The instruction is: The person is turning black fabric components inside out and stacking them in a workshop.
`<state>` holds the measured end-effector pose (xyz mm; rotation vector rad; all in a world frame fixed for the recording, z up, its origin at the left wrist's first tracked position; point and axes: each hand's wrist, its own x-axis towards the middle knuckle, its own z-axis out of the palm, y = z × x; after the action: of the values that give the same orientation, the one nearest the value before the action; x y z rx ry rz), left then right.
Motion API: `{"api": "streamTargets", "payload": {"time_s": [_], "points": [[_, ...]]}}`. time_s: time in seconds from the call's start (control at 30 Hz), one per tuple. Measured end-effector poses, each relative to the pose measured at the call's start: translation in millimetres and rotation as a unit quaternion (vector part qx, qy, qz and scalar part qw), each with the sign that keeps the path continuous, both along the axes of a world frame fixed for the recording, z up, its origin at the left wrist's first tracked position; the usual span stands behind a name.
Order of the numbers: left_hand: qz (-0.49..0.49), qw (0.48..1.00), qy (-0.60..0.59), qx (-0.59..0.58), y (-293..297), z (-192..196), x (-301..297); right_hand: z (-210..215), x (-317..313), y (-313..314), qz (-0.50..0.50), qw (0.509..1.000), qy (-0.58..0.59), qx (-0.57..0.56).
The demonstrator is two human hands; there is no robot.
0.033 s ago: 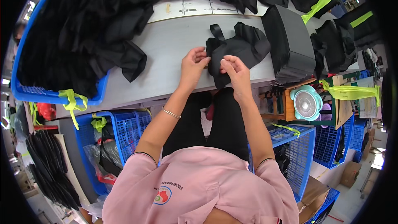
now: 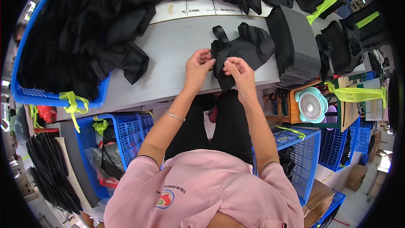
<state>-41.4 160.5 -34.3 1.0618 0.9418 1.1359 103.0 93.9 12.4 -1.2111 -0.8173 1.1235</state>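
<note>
Your left hand and right hand both pinched the black fabric piece at the grey table edge, fingers closed.

Fabric piece on table (basket left, stack right).

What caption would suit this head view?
Both hands, left hand and right hand, pinch a black fabric piece on a grey table.
</note>
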Motion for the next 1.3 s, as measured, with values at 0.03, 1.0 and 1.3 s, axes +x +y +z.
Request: {"api": "streamTargets", "payload": {"time_s": [0.03, 1.0, 1.3], "points": [[-0.003, 0.999, 0.046, -0.012, -1, -2, 6, -1, 4, 1, 0.01, 1.0, 0.012, -0.015], [0.204, 0.894, 0.239, 0.32, -30, 44, -26, -19, 40, -12, -0.212, 0.916, -0.337, 0.051], [0.083, 0.978, 0.139, 0.134, -61, 34, 13, -25, 2, -35, -0.066, 0.925, -0.368, 0.07]]}}
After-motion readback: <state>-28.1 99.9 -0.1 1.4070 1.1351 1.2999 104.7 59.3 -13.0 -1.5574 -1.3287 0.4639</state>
